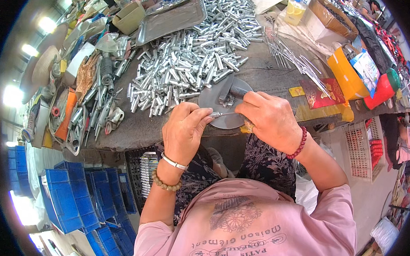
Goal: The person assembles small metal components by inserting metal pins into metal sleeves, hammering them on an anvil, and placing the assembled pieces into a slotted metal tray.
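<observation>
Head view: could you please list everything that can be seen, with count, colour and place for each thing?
Small metal tubes: a large pile, too many to count, silver, middle of the bench.
Metal tray: one, grey, behind the pile.
Thin rods: a loose bundle, silver, right of the pile.
Round metal plate: one, grey, at the bench's near edge.
Thin metal piece: one, silver, held between both hands over the plate.
Crates: several, blue, on the floor at lower left.
Box: one, orange, at right.
Left hand: pinches the piece; silver bangle and bead bracelet on the wrist.
Right hand: holds the piece's other end; red bead bracelet.
</observation>
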`<state>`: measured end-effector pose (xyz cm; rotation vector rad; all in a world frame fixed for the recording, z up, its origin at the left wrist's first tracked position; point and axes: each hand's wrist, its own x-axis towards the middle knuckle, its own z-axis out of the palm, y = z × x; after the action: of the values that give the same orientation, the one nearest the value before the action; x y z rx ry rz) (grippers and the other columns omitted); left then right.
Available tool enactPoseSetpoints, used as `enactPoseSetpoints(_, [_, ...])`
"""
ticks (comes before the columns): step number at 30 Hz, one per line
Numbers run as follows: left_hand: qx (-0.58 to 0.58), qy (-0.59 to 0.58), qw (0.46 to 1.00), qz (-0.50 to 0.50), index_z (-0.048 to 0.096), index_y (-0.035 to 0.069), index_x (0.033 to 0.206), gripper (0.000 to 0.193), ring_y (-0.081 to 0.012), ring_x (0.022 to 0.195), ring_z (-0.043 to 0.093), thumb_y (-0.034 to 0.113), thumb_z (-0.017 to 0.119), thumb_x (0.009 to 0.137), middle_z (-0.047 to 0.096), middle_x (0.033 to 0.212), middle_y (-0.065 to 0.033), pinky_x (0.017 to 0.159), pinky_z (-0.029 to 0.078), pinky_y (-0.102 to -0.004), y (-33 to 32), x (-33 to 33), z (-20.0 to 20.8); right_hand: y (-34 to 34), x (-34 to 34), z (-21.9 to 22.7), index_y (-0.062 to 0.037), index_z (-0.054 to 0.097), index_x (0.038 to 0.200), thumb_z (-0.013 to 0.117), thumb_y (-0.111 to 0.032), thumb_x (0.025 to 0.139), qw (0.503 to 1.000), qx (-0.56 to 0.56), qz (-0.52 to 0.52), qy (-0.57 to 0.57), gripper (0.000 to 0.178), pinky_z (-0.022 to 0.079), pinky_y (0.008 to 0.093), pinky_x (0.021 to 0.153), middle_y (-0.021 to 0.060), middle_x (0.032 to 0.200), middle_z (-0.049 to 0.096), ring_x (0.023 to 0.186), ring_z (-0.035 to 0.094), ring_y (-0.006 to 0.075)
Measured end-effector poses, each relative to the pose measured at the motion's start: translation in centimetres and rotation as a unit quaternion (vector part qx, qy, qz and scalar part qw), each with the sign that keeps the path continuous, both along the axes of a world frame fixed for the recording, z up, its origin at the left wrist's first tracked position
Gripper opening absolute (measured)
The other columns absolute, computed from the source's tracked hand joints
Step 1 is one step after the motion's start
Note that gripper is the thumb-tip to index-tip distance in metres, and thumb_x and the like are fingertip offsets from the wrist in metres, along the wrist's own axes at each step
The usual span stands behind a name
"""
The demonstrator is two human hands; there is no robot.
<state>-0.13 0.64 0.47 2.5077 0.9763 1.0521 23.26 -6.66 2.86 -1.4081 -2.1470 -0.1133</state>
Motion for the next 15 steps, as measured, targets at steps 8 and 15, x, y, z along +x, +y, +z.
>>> enactPoseSetpoints(8, [-0.004, -0.002, 1.0, -0.01, 0.081, 0.008, 0.106, 0.022, -0.026, 0.083, 0.066, 0.009, 0.082, 0.084, 0.067, 0.091, -0.0079, 0.073, 0.052, -0.0352, 0.22, -0.22, -0.24, 0.15, 0.04, -0.13, -0.0092, 0.068, 0.091, 0.069, -0.007, 0.08, 1.0, 0.003, 0.011, 0.003, 0.011, 0.057, 0.0387, 0.073, 0.006, 0.093, 0.058, 0.087, 0.066, 0.0255])
enactPoseSetpoints(15, [-0.023, -0.002, 1.0, -0.017, 0.081, 0.009, 0.105, 0.022, -0.0242, 0.081, 0.064, 0.007, 0.083, 0.083, 0.065, 0.091, -0.007, 0.071, 0.051, -0.0342, -0.02, -0.06, -0.06, 0.37, 0.07, -0.03, -0.0102, 0.073, 0.095, 0.071, -0.004, 0.078, 0.999, -0.007, 0.026, 0.033, 0.018, 0.057, 0.0396, 0.072, 0.0057, 0.091, 0.06, 0.084, 0.068, 0.0266])
